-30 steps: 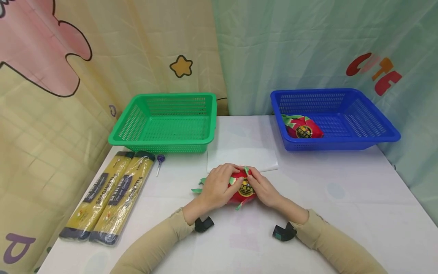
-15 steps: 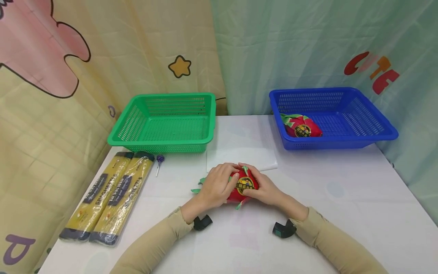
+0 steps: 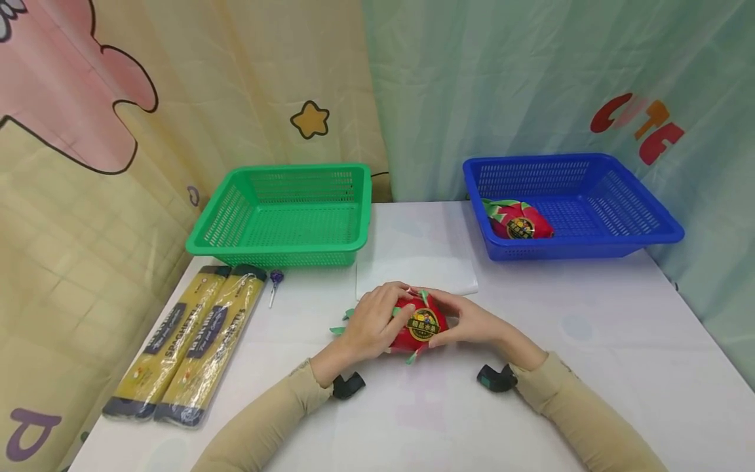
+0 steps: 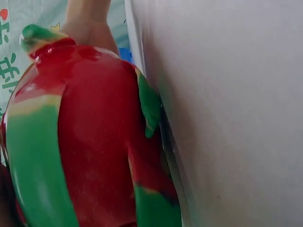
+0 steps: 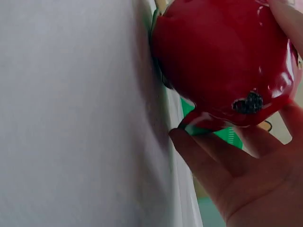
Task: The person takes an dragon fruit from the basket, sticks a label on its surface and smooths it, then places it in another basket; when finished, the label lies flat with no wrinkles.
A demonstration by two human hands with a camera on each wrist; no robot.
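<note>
A glossy red dragon fruit [image 3: 407, 337] with green scales and a round black-and-gold label rests on the white table. My left hand [image 3: 371, 326] grips its leafy end, thumb across the front and fingers over the far side. My right hand [image 3: 474, 324] is at the other end, fingers fairly straight, thumb beside the label and palm off the fruit. In the right wrist view, the dragon fruit [image 5: 218, 56] shows a dark blossom end in front of the spread fingers [image 5: 227, 165]. The left wrist view is mostly filled by the dragon fruit [image 4: 94, 123]; most of my left hand is out of frame there.
A blue basket [image 3: 575, 248] at the back right contains another dragon fruit [image 3: 525, 223]. At the back left stands a green basket [image 3: 277, 252]. Two spaghetti packs [image 3: 203, 347] and a purple lollipop [image 3: 276, 278] lie at left. A white sheet [image 3: 419, 255] lies beyond my hands.
My right hand has eased outward to the right, its palm drawing off the dragon fruit and uncovering more of the label. The left hand and the fruit have hardly moved.
</note>
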